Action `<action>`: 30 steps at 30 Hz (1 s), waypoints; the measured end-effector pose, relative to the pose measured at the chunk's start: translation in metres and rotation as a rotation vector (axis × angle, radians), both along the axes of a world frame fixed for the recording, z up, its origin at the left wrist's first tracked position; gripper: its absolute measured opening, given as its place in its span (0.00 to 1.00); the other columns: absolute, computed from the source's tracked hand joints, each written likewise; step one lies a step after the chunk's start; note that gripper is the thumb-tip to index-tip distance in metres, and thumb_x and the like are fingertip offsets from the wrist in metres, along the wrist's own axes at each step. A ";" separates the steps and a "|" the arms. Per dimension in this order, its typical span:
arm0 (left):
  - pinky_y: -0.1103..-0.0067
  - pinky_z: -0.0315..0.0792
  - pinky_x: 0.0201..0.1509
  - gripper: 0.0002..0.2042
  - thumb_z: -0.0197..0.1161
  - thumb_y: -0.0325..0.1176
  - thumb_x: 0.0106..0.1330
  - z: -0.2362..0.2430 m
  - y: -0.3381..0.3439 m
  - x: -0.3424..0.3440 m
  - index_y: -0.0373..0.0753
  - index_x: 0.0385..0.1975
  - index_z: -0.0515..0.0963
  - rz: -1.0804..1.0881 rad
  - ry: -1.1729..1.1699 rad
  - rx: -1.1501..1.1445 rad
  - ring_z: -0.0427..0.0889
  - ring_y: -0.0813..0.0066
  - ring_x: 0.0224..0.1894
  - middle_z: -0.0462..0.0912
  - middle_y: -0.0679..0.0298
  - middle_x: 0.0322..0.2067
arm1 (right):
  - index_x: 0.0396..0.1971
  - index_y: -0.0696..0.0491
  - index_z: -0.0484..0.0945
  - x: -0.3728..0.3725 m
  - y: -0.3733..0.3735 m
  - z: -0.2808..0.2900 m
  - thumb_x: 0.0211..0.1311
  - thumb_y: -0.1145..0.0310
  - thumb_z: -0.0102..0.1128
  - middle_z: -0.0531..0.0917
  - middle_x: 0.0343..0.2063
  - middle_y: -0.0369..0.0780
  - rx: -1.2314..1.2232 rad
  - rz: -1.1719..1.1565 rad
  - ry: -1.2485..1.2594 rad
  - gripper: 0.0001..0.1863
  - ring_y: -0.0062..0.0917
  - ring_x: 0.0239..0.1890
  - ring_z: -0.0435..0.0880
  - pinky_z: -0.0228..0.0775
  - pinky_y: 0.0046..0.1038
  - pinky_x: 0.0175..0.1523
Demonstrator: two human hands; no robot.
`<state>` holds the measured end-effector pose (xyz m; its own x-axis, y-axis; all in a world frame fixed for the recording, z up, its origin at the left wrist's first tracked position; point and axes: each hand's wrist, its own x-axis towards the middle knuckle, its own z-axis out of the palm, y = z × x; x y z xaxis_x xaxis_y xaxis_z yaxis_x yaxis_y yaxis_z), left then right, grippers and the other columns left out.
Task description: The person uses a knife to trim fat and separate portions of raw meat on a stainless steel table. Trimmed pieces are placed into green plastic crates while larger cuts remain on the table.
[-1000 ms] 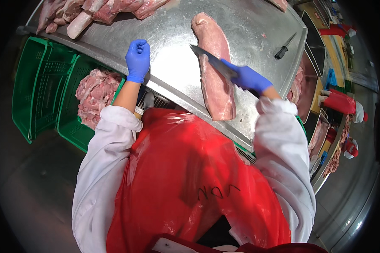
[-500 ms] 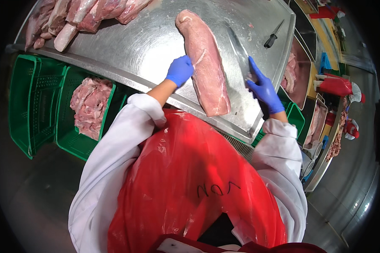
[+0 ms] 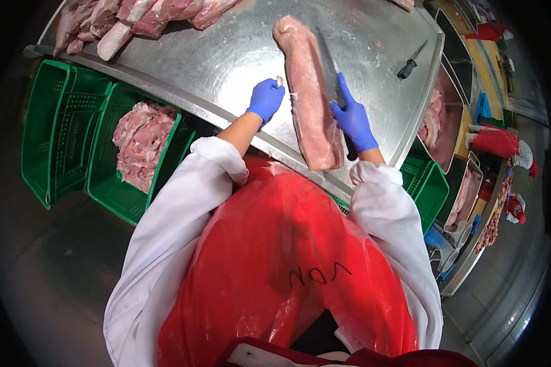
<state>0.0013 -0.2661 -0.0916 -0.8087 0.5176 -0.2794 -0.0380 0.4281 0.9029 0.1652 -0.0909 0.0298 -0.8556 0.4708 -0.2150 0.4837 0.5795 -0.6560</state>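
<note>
A long pale pink piece of meat [image 3: 309,116] lies lengthwise on the steel worktable [image 3: 208,67]. Beside it on the left, my blue-gloved left hand [image 3: 267,99] is closed on a small scrap of meat [image 3: 279,81]. On the other side, my right hand [image 3: 352,116] grips a large knife [image 3: 327,61], its blade pointing away from me along the long piece’s right edge; its handle is mostly hidden by the hand. A thin dark-handled tool [image 3: 410,64] rests farther right on the steel.
Several cuts [image 3: 147,18] are piled at the back left. Green crates [image 3: 128,214] stand below left, one holding trimmings [image 3: 142,144]; another crate [image 3: 434,189] is below right. Steel trays of meat [image 3: 446,128] line the right, where co-workers in red [image 3: 495,144] stand beyond.
My left hand has moved rightward beside the long piece and now has a small scrap in it. My right hand has swung the knife from across the meat to alongside its right edge.
</note>
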 end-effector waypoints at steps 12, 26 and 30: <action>0.82 0.70 0.24 0.05 0.65 0.31 0.67 -0.001 -0.001 0.000 0.36 0.33 0.79 0.050 -0.072 0.267 0.74 0.84 0.22 0.76 0.69 0.22 | 0.77 0.31 0.44 0.034 -0.022 0.029 0.63 0.68 0.53 0.83 0.24 0.51 0.279 0.528 -0.507 0.44 0.47 0.26 0.84 0.76 0.46 0.35; 0.81 0.70 0.26 0.06 0.65 0.32 0.65 0.028 -0.012 -0.022 0.35 0.33 0.80 -0.119 -0.022 0.273 0.74 0.84 0.21 0.77 0.70 0.21 | 0.77 0.43 0.44 0.046 -0.116 0.003 0.60 0.73 0.51 0.81 0.21 0.52 0.430 0.226 -0.336 0.45 0.47 0.24 0.83 0.74 0.46 0.33; 0.81 0.70 0.27 0.07 0.66 0.32 0.64 0.013 -0.018 -0.031 0.35 0.33 0.79 -0.185 0.018 0.234 0.74 0.84 0.22 0.77 0.70 0.21 | 0.77 0.47 0.44 0.093 -0.145 0.014 0.61 0.73 0.52 0.83 0.24 0.51 0.348 0.184 -0.394 0.44 0.47 0.26 0.83 0.74 0.47 0.34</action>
